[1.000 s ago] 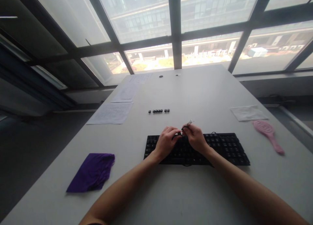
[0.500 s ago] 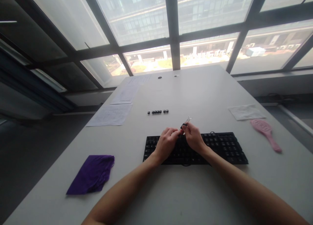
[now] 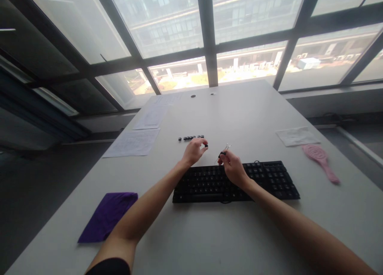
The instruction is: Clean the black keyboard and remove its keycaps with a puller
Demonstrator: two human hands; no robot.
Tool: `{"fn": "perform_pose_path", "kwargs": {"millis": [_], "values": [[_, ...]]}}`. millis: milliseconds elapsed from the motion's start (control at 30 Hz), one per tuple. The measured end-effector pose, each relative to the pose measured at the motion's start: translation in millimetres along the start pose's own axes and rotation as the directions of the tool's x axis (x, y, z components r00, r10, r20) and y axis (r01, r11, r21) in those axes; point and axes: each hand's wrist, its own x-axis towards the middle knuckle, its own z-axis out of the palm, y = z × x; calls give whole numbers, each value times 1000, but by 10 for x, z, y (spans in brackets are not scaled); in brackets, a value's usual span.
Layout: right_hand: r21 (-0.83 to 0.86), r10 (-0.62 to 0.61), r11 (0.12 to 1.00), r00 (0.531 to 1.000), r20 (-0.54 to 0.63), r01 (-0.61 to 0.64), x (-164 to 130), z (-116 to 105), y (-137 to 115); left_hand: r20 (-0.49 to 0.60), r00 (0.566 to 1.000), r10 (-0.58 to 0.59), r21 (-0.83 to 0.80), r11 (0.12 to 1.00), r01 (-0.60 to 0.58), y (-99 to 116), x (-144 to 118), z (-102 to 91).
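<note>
Pinching a small black keycap (image 3: 206, 146) between thumb and forefinger, the left hand (image 3: 194, 150) is stretched out past the far edge of the black keyboard (image 3: 266, 181), its fingertips just short of the row of loose keycaps (image 3: 190, 138) lying on the white table (image 3: 245, 107). The keycap sits at those fingertips, clear of the table as far as the view shows.

To the right of it, the right hand (image 3: 232, 168) hovers over the keyboard's far edge with its fingers closed around a wire keycap puller (image 3: 224, 150); the black grip is in the fingers and the thin metal prongs stick up and away beyond them.

Well off to the left of the left hand's fingers lie printed sheets of paper (image 3: 133, 142), and nearer the person on that side a purple cloth (image 3: 104, 217). Well to the right of the right hand's fingers are a white tissue (image 3: 296, 136) and a pink hairbrush (image 3: 318, 158).
</note>
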Motion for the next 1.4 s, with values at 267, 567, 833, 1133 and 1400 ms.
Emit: {"fn": "perform_pose_path", "kwargs": {"millis": [267,567,833,1133,1400], "values": [[-2,0,1000,1000,24,1,0,-3,-31,26,999,41,89,995,-43,-342,384,214],[7,0,1000,999,33,0,-1,9,-12,-8,1000,5,131,991,-4,-496,539,276],[6,1,1000,999,34,-1,-6,-7,-34,-21,1000,-22,170,985,25,-511,533,265],[44,41,998,999,33,-42,1,-21,-36,-16,999,-42,188,981,44,-510,514,249],[82,50,995,998,29,-52,-5,-12,-10,-11,998,-56,184,981,57,-505,506,242]]}}
